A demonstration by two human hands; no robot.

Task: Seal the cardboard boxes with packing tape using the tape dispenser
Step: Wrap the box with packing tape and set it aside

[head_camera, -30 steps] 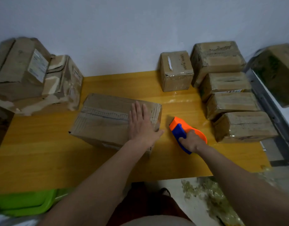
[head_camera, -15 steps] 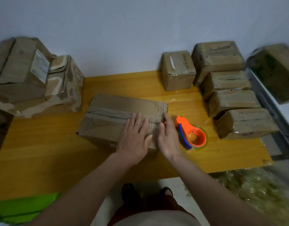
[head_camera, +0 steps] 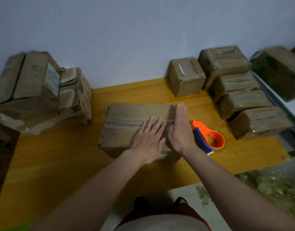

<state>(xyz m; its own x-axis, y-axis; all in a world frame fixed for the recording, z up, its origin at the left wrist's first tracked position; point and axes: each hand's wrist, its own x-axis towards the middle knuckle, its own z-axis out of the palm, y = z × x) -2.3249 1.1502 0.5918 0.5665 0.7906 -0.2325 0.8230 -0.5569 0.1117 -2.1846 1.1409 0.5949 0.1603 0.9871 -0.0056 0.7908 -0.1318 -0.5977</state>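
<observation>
1. Step in hand, as I read it: pressing tape flat on the box (head_camera: pixel 136 124) at table (head_camera: pixel 60 164) centre. Dispenser not in use rn.
2. L hand (head_camera: pixel 147 139): fingers straight & slightly spread, palm flat on box top near its 4 o'clock corner, tips on the centre seam. Holds nothing.
3. R hand (head_camera: pixel 180 130): fingers straight & together, flat along the box's 3 o'clock edge, tips reaching the far corner. Holds nothing. Can't tell if the palm wraps over the side.
4. Dispenser (head_camera: pixel 208 137): orange/blue, lying on table just beside box at 3 o'clock, right next to R hand. Untouched.
5. Seam runs 9-to-3 across box top; looks taped, but tape is clear so can't confirm full cover.
6. Other boxes: stack (head_camera: pixel 243 97) at 2 o'clock, looks glossy/wrapped; big worn ones (head_camera: pixel 35 90) at 10 o'clock.
7. Next move calls for: R hand lifting off edge, short reach to 3 o'clock for dispenser; L stays as anchor, or both shift the box away & pull in another.
</observation>
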